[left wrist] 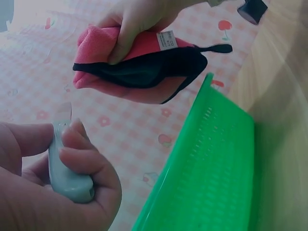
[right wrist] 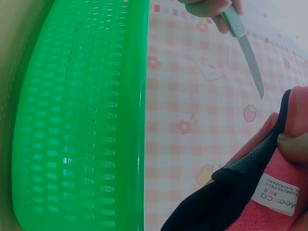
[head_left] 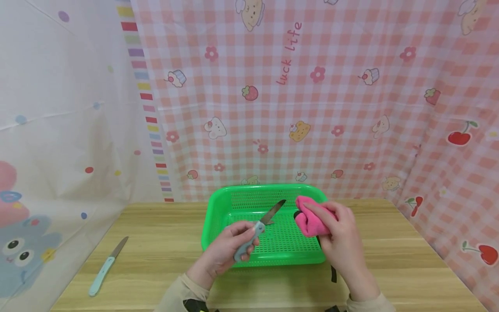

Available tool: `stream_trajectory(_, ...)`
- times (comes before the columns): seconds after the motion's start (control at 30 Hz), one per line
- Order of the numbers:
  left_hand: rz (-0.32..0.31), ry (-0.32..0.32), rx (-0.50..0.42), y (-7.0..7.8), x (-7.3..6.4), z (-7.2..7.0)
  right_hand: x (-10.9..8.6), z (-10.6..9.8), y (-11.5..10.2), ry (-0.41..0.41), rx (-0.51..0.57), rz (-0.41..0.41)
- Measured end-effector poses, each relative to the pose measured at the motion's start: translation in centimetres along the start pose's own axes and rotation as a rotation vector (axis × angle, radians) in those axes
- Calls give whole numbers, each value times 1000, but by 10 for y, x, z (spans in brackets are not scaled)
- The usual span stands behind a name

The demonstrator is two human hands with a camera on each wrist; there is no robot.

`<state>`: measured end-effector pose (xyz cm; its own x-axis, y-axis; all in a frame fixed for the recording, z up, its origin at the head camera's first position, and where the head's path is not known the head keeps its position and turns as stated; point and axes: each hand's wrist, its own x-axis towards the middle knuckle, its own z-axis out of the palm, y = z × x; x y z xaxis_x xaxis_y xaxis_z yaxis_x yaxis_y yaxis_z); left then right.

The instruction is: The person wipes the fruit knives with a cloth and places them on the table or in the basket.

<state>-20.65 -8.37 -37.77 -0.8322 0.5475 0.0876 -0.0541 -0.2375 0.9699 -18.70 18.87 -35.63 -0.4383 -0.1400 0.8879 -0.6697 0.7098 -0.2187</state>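
My left hand (head_left: 228, 245) grips a small knife (head_left: 259, 228) by its pale blue-grey handle, over the front of a green plastic basket (head_left: 265, 262). The blade points up, away from me and to the right. Across from it, my right hand (head_left: 345, 236) holds a folded pink cloth (head_left: 312, 221) with black edging above the basket's right side. The left wrist view shows the thumb pressed on the cloth (left wrist: 144, 45) near a white label (left wrist: 167, 40). Between the knife tip and the cloth there is a gap.
A second knife (head_left: 103, 275) with a light blue handle lies on the wooden table (head_left: 163, 255) at the left, blade pointing away. Behind the table hangs a pink checked curtain (head_left: 234, 121), and a white printed curtain (head_left: 78, 143) hangs on the left.
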Motion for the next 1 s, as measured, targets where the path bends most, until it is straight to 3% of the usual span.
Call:
stream_trajectory(0.17,64,145,214,3,1,3,-2,0,0,6,2,-3)
stream_trajectory(0.3,162,274,438,4,0,7,-3,0,1,-13,13,23)
stream_trajectory(0.43,303,381,657,3,0,11,-5,0,0,-23,13,25)
stream_trajectory(0.8,760,583,1202,-4,6,11,-4,3,-8,-37,37,7)
stream_trajectory(1.0,927,652,1365,-2,7,10,-1,6,-16,-51,52,-30)
